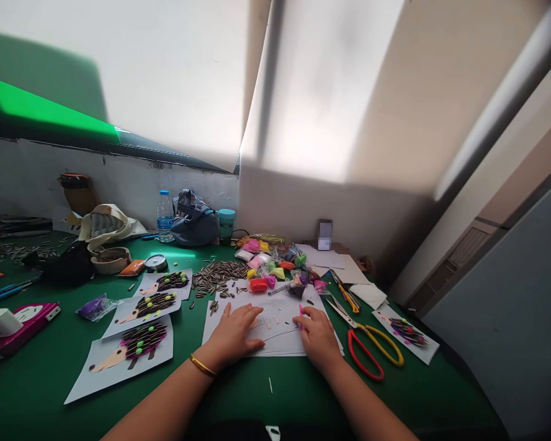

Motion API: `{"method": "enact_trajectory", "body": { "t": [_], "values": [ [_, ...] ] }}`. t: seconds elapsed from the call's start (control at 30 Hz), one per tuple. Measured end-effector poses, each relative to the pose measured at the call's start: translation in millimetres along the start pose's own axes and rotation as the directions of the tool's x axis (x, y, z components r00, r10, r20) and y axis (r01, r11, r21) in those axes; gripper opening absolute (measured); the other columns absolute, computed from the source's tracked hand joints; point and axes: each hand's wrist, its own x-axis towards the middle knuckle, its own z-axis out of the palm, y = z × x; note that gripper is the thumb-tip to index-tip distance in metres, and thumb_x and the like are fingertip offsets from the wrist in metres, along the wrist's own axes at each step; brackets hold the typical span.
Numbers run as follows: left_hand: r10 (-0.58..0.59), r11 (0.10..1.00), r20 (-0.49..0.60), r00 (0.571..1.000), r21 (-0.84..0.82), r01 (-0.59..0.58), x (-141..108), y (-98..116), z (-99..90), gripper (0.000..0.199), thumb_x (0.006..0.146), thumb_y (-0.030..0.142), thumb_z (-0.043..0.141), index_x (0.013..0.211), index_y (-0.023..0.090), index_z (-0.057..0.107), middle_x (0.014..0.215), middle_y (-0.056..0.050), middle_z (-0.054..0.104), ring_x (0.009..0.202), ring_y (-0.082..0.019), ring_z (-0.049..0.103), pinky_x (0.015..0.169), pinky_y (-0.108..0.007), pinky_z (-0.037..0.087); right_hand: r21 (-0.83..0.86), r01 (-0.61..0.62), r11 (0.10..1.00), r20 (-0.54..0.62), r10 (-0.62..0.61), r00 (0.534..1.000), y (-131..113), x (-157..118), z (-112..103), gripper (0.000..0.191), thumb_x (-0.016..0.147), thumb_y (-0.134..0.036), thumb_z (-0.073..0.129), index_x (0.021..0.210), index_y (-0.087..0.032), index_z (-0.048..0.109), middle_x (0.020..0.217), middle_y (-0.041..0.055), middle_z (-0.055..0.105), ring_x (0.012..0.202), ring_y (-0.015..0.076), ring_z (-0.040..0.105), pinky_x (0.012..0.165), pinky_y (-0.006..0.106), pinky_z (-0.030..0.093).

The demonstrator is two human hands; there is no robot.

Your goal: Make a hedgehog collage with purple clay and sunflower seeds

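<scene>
My left hand (pixel 233 334) lies on white paper (pixel 280 350) with its fingers spread, beside a faint hedgehog drawing (pixel 269 315). At the right side of the drawing, my right hand (pixel 316 337) pinches a small piece of pink clay (pixel 300 310) between thumb and fingers. Behind the paper sit a pile of striped seeds (pixel 220 274) and several bags of coloured clay (pixel 258 285).
Finished hedgehog pictures lie at the left (pixel 160 348) and right (pixel 429 350). Open scissors (pixel 366 331) rest right of the paper. A toothpick (pixel 270 385) is near the front. A bottle (pixel 164 220), blue bag (pixel 195 226) and phone (pixel 324 235) stand at the back.
</scene>
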Motion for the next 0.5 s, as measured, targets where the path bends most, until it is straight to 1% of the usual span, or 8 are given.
{"method": "enact_trajectory", "body": {
  "t": [0.13, 0.23, 0.33, 0.5],
  "values": [
    [0.004, 1.000, -0.001, 1.000, 0.000, -0.004, 0, 0, 0.6, 0.076, 0.076, 0.047, 0.070, 0.143, 0.029, 0.039, 0.147, -0.010, 0.047, 0.140, -0.032, 0.035, 0.116, -0.063, 0.004, -0.006, 0.000, 1.000, -0.015, -0.001, 1.000, -1, 0, -1, 0.042, 0.079, -0.007, 0.048, 0.098, -0.032, 0.075, 0.118, 0.0042, 0.063, 0.115, 0.0237, 0.054, 0.095, 0.037, 0.041],
    [-0.001, 1.000, -0.001, 1.000, 0.001, 0.001, 0, 1, -0.2, 0.076, 0.076, 0.047, 0.070, 0.143, 0.029, 0.039, 0.146, -0.010, 0.047, 0.140, -0.032, 0.035, 0.116, -0.063, 0.004, 0.001, -0.012, 1.000, -0.037, 0.012, 0.999, 0, 1, -1, 0.036, 0.081, -0.011, 0.051, 0.100, -0.030, 0.074, 0.115, 0.0046, 0.064, 0.113, 0.0233, 0.054, 0.092, 0.036, 0.041],
    [-0.005, 1.000, -0.001, 1.000, 0.000, 0.005, 0, 1, -0.4, 0.075, 0.077, 0.047, 0.070, 0.143, 0.029, 0.039, 0.146, -0.010, 0.048, 0.139, -0.032, 0.036, 0.115, -0.064, 0.004, -0.016, -0.009, 1.000, -0.050, 0.008, 0.999, 0, 5, -1, 0.025, 0.082, -0.016, 0.057, 0.096, -0.028, 0.074, 0.105, 0.0048, 0.065, 0.105, 0.0225, 0.056, 0.087, 0.034, 0.039],
    [0.002, 1.000, -0.012, 1.000, -0.004, -0.002, 0, 0, 1.6, 0.075, 0.077, 0.048, 0.070, 0.143, 0.030, 0.039, 0.146, -0.010, 0.048, 0.140, -0.033, 0.036, 0.116, -0.063, 0.003, -0.138, 0.070, 0.988, -0.004, -0.072, 0.997, -2, 15, -4, 0.015, 0.084, -0.018, 0.063, 0.084, -0.028, 0.074, 0.088, 0.0018, 0.065, 0.091, 0.0192, 0.056, 0.081, 0.032, 0.033]
  ]
}}
